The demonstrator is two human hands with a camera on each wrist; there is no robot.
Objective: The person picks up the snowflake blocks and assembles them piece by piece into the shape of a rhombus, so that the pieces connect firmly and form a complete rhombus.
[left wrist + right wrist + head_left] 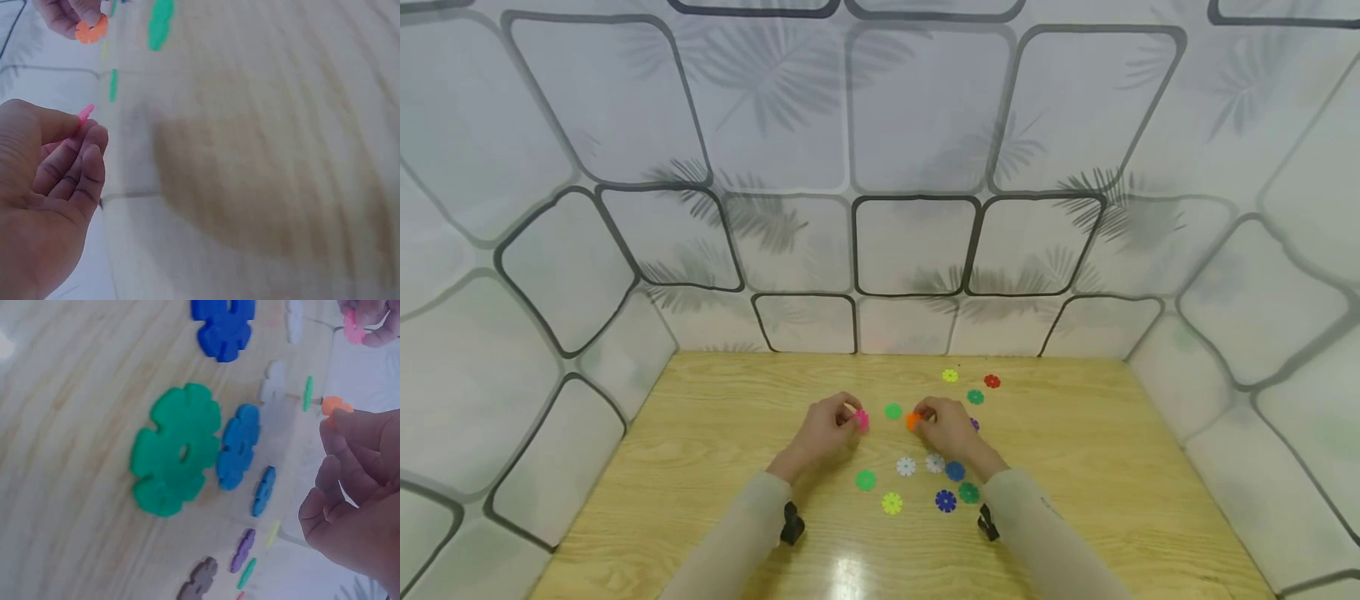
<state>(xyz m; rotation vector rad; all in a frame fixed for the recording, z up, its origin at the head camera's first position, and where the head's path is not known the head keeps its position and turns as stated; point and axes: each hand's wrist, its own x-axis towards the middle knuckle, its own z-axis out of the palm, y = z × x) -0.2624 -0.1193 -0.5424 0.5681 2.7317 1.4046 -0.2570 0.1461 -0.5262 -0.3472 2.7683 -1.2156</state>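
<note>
Pinched between thumb and fingers of my left hand (824, 429) is a pink flower-shaped disc (862, 421); in the left wrist view the disc (86, 114) shows nearly edge-on. My right hand (953, 429) pinches an orange disc (913, 422), notched round its rim, seen also as the orange piece (336, 406) in the right wrist view. Both discs are held just above the table, facing each other with a gap between. A green disc (892, 411) lies on the table between and slightly behind the two hands.
Nearer on the wooden table (700, 500) lie a green disc (866, 479), a yellow one (891, 502), white ones (906, 466) and blue ones (946, 500). Behind the right hand are yellow (950, 376), red (992, 381) and green (975, 397) discs. Patterned cloth walls (910, 250) surround the table's back and sides.
</note>
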